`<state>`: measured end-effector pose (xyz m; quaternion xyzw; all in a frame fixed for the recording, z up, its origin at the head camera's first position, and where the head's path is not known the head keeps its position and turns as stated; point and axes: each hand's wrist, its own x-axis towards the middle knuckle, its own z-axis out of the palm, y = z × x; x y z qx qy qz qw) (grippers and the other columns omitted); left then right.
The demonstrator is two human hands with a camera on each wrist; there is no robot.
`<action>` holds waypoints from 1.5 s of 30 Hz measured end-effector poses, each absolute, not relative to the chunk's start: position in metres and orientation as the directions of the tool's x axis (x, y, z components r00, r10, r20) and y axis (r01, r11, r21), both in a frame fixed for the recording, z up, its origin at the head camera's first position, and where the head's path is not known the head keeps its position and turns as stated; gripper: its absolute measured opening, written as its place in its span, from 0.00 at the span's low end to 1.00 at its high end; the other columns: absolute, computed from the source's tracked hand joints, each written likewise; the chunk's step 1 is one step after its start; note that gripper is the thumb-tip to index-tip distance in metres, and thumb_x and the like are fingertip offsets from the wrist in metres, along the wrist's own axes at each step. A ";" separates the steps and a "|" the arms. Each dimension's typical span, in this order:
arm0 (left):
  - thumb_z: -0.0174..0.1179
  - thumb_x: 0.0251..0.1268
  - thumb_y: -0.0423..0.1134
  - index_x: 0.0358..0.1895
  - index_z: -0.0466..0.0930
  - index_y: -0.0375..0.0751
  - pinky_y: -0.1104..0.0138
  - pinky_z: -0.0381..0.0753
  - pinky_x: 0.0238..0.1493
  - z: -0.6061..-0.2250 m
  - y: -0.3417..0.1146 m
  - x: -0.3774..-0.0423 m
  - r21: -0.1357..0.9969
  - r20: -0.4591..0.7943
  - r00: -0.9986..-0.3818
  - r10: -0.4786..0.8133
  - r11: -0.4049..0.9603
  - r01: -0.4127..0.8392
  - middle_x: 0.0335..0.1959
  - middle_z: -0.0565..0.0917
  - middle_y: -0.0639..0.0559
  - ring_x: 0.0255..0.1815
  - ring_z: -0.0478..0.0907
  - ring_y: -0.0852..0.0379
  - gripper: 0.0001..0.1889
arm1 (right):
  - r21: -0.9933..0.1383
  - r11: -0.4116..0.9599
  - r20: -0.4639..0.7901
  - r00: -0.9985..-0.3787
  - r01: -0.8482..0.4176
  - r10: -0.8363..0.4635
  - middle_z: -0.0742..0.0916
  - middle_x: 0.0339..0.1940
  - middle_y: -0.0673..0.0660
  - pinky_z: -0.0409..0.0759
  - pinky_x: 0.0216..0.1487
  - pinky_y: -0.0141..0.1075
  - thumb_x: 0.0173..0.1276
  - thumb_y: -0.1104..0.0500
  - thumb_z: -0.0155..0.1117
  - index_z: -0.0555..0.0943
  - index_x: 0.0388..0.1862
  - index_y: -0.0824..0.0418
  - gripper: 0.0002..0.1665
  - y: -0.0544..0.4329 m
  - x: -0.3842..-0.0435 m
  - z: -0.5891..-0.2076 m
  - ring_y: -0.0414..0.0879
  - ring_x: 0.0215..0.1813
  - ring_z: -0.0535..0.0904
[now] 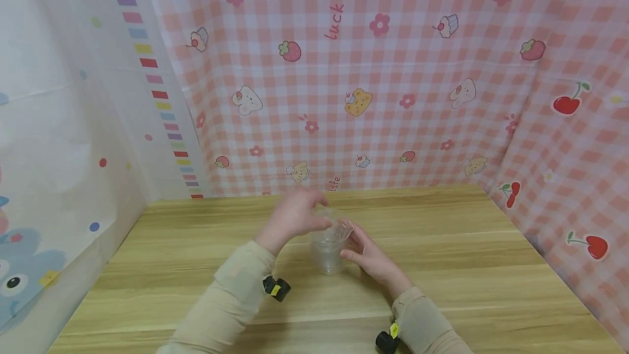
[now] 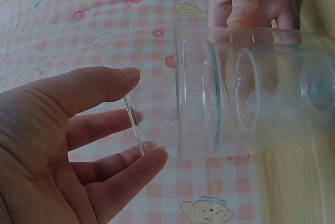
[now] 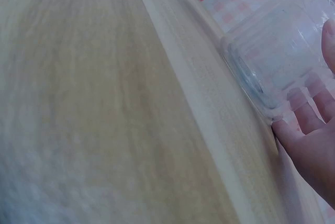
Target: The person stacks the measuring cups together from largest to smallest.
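Note:
A clear plastic jar [image 1: 327,255] stands upright on the table, its mouth facing up. Around its right side my right hand [image 1: 373,263] holds it, thumb in front and fingers along the wall; the right wrist view shows this hand [image 3: 313,140] close against the jar [image 3: 277,46]. Just above the mouth, my left hand [image 1: 297,213] pinches a thin clear disc [image 2: 136,125] between thumb and fingertips. Seen nearly edge-on in the left wrist view, the disc is apart from the jar's rim [image 2: 179,98]. Several rounded edges show through the jar's wall.
The wood-grain table [image 1: 442,245] extends to both sides of the hands. Behind it hangs a pink checked cloth [image 1: 408,70], with a white patterned cloth [image 1: 64,108] on the left. Small black cameras [image 1: 277,288] are strapped to both wrists.

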<state>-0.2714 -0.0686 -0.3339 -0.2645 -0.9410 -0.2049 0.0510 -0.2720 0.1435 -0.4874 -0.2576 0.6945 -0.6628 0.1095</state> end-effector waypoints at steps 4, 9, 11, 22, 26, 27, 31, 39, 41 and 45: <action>0.74 0.53 0.45 0.50 0.84 0.40 0.57 0.81 0.47 -0.334 -0.065 -0.269 0.369 0.170 -0.868 0.466 0.787 0.495 0.46 0.85 0.48 0.45 0.80 0.50 0.22 | -0.977 -0.003 0.186 -0.846 -0.213 -0.499 0.57 0.79 0.68 0.54 0.74 0.56 0.72 0.65 0.60 0.48 0.80 0.65 0.45 0.144 -0.272 -0.487 0.64 0.77 0.54; 0.73 0.54 0.44 0.49 0.85 0.40 0.55 0.81 0.48 -0.337 -0.061 -0.267 0.371 0.157 -0.877 0.454 0.796 0.479 0.47 0.86 0.47 0.47 0.81 0.49 0.20 | -0.978 0.013 0.173 -0.853 -0.207 -0.492 0.56 0.79 0.66 0.52 0.75 0.56 0.72 0.65 0.60 0.48 0.80 0.64 0.45 0.143 -0.272 -0.487 0.63 0.77 0.53; 0.73 0.54 0.44 0.48 0.85 0.41 0.56 0.81 0.47 -0.339 -0.060 -0.267 0.351 0.160 -0.877 0.453 0.804 0.480 0.46 0.86 0.47 0.46 0.80 0.49 0.19 | -0.979 0.017 0.169 -0.855 -0.204 -0.490 0.56 0.80 0.66 0.52 0.75 0.56 0.72 0.65 0.60 0.48 0.80 0.63 0.45 0.143 -0.272 -0.487 0.63 0.77 0.53; 0.74 0.53 0.46 0.50 0.85 0.43 0.56 0.81 0.50 -0.344 -0.051 -0.268 0.274 0.090 -0.892 0.443 0.850 0.450 0.47 0.86 0.49 0.48 0.81 0.49 0.21 | -0.977 0.013 0.177 -0.853 -0.211 -0.492 0.56 0.79 0.67 0.53 0.74 0.56 0.72 0.65 0.60 0.48 0.80 0.64 0.45 0.143 -0.272 -0.488 0.63 0.77 0.53; 0.74 0.52 0.46 0.49 0.85 0.44 0.56 0.80 0.50 -0.344 -0.048 -0.268 0.264 0.076 -0.894 0.442 0.855 0.445 0.47 0.86 0.50 0.48 0.81 0.50 0.21 | -0.976 0.016 0.181 -0.847 -0.218 -0.500 0.56 0.79 0.67 0.53 0.74 0.57 0.73 0.63 0.60 0.48 0.80 0.64 0.45 0.144 -0.272 -0.487 0.64 0.77 0.53; 0.74 0.52 0.46 0.49 0.85 0.44 0.56 0.80 0.49 -0.345 -0.048 -0.268 0.259 0.074 -0.895 0.440 0.858 0.444 0.46 0.86 0.50 0.48 0.81 0.50 0.21 | -0.976 0.016 0.180 -0.846 -0.218 -0.502 0.56 0.79 0.67 0.54 0.74 0.57 0.73 0.63 0.60 0.48 0.80 0.63 0.45 0.144 -0.272 -0.487 0.64 0.77 0.54; 0.74 0.51 0.47 0.49 0.85 0.44 0.56 0.80 0.49 -0.345 -0.046 -0.269 0.244 0.066 -0.894 0.443 0.862 0.445 0.46 0.86 0.51 0.47 0.81 0.51 0.21 | -0.976 0.015 0.179 -0.843 -0.216 -0.508 0.56 0.80 0.66 0.53 0.74 0.57 0.73 0.63 0.60 0.47 0.80 0.63 0.45 0.144 -0.272 -0.487 0.63 0.77 0.52; 0.75 0.50 0.47 0.47 0.86 0.47 0.57 0.81 0.46 -0.346 -0.042 -0.268 0.216 0.046 -0.891 0.451 0.867 0.450 0.43 0.86 0.52 0.45 0.81 0.52 0.19 | -0.980 0.001 0.170 -0.852 -0.197 -0.495 0.55 0.80 0.67 0.52 0.75 0.56 0.73 0.66 0.60 0.47 0.80 0.65 0.45 0.143 -0.271 -0.486 0.63 0.78 0.51; 0.75 0.50 0.46 0.46 0.86 0.47 0.58 0.81 0.45 -0.347 -0.041 -0.268 0.209 0.044 -0.891 0.452 0.868 0.450 0.43 0.86 0.52 0.44 0.81 0.53 0.19 | -0.981 0.005 0.169 -0.855 -0.196 -0.491 0.55 0.80 0.67 0.51 0.75 0.56 0.73 0.66 0.59 0.46 0.80 0.66 0.45 0.143 -0.270 -0.486 0.63 0.78 0.51; 0.75 0.49 0.46 0.47 0.86 0.47 0.58 0.81 0.45 -0.349 -0.039 -0.268 0.201 0.034 -0.891 0.452 0.870 0.449 0.43 0.86 0.53 0.45 0.81 0.53 0.19 | -0.981 0.002 0.169 -0.857 -0.194 -0.487 0.55 0.79 0.68 0.52 0.75 0.56 0.72 0.67 0.60 0.46 0.80 0.67 0.46 0.142 -0.270 -0.485 0.64 0.77 0.51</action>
